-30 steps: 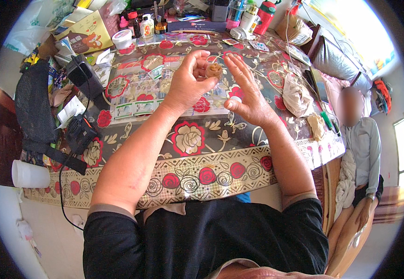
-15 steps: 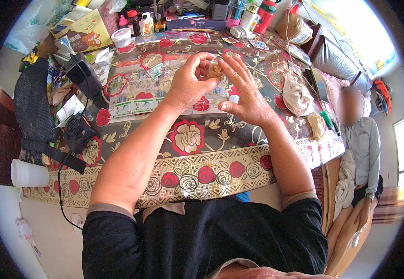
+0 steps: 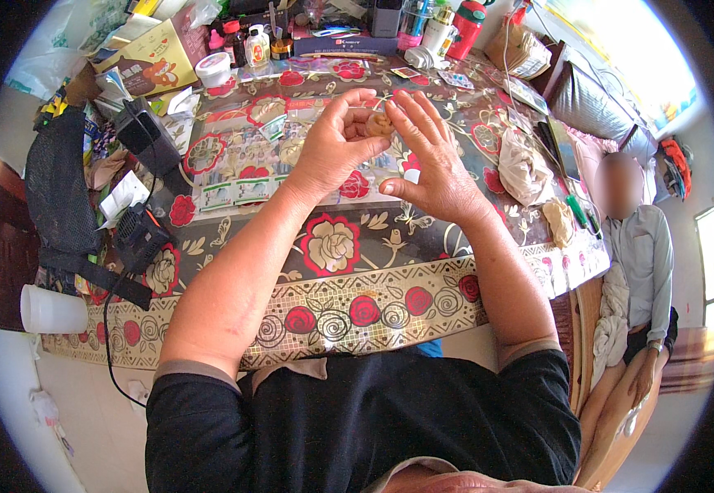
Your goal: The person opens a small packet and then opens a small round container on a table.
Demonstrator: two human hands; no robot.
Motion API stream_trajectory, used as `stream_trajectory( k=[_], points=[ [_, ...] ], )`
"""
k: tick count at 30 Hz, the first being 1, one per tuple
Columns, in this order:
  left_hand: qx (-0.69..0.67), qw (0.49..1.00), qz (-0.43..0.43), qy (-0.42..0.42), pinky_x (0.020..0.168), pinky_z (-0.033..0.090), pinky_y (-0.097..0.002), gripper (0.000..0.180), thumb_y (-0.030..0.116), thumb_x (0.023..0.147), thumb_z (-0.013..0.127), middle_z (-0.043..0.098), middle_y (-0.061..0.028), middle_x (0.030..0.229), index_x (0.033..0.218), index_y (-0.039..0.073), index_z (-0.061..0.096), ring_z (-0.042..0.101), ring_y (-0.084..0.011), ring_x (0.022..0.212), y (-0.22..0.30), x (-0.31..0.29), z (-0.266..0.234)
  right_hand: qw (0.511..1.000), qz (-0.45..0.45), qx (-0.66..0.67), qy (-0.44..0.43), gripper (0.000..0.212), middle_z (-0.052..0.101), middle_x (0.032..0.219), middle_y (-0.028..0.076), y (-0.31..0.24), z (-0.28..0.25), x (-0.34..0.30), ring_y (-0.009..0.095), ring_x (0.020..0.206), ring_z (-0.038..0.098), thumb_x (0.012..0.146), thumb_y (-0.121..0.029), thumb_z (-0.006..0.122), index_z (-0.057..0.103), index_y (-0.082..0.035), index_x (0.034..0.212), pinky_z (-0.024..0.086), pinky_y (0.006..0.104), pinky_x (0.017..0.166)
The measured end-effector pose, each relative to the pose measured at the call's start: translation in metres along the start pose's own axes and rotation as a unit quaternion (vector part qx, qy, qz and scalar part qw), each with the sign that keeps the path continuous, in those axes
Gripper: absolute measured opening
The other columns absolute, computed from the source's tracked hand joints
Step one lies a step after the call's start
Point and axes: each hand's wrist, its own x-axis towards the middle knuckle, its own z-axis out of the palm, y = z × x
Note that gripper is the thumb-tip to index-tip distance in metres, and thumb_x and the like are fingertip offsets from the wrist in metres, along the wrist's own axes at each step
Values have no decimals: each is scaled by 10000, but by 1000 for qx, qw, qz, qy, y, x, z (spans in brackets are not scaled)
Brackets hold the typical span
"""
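Observation:
Above the flowered tablecloth (image 3: 332,245), my left hand (image 3: 332,148) holds a small round tan object (image 3: 380,124) between thumb and fingers. It looks partly clear with brownish bits in it; its exact kind cannot be made out. My right hand (image 3: 437,168) is beside it, fingers stretched out and thumb apart, fingertips touching or very close to its right side. Beneath the right hand, a small white patch (image 3: 412,175) shows between thumb and fingers. Flat green-and-white packets (image 3: 238,192) lie left of my left hand, and a smaller packet (image 3: 273,129) lies beyond them.
Bottles (image 3: 257,46), a white tub (image 3: 214,70) and a red flask (image 3: 467,29) line the far edge. Black devices (image 3: 145,135) and a white cup (image 3: 53,309) stand left. A crumpled cloth (image 3: 524,168) lies right. Another person (image 3: 640,263) sits at the far right.
My right thumb and fingers have shifted slightly to the left. My left hand keeps the small round object in nearly the same place.

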Motion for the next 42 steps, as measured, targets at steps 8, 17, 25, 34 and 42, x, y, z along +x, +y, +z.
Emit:
stream_trajectory(
  k=[8, 17, 25, 34, 42],
  points=[
    [4, 1000, -11, 5, 782, 504, -245, 526, 26, 765, 689, 592, -78, 980, 1215, 36, 416, 591, -108, 880, 6, -1, -1, 998, 3, -54, -8, 849, 271, 1432, 133, -8, -9, 3, 351, 1338, 195, 624, -486, 728, 395, -197, 1350, 186, 500, 1070],
    [8, 1000, 4, 4, 770, 497, -231, 513, 10, 760, 682, 592, -64, 967, 1203, 28, 425, 582, -92, 864, 2, 0, -2, 998, -6, -63, 4, 757, 291, 1426, 113, -7, -15, 3, 344, 1330, 217, 617, -490, 732, 471, -273, 1293, 200, 501, 1064],
    [41, 999, -6, -3, 764, 492, -222, 472, 25, 756, 685, 598, -58, 973, 1162, 32, 446, 581, -87, 863, 6, -1, -1, 999, -16, -41, 14, 656, 323, 1409, 112, -6, -24, 4, 345, 1334, 210, 630, -515, 717, 563, -248, 1208, 209, 501, 1061],
    [46, 996, -29, -68, 900, 464, -310, 539, -15, 780, 634, 570, -132, 1106, 1243, 63, 370, 569, -172, 1010, 10, -3, -2, 989, 30, 143, 29, 802, 294, 1416, 163, 12, -22, -2, 358, 1346, 174, 652, -659, 635, 495, -180, 1279, 193, 505, 1069],
    [-5, 991, -53, -120, 942, 441, -339, 593, -42, 767, 592, 572, -128, 1121, 1289, 90, 344, 561, -194, 1053, 14, -6, -3, 971, -8, 240, -24, 864, 265, 1437, 152, 13, -16, -2, 343, 1357, 152, 636, -689, 620, 472, -156, 1300, 124, 502, 1086]
  ],
)
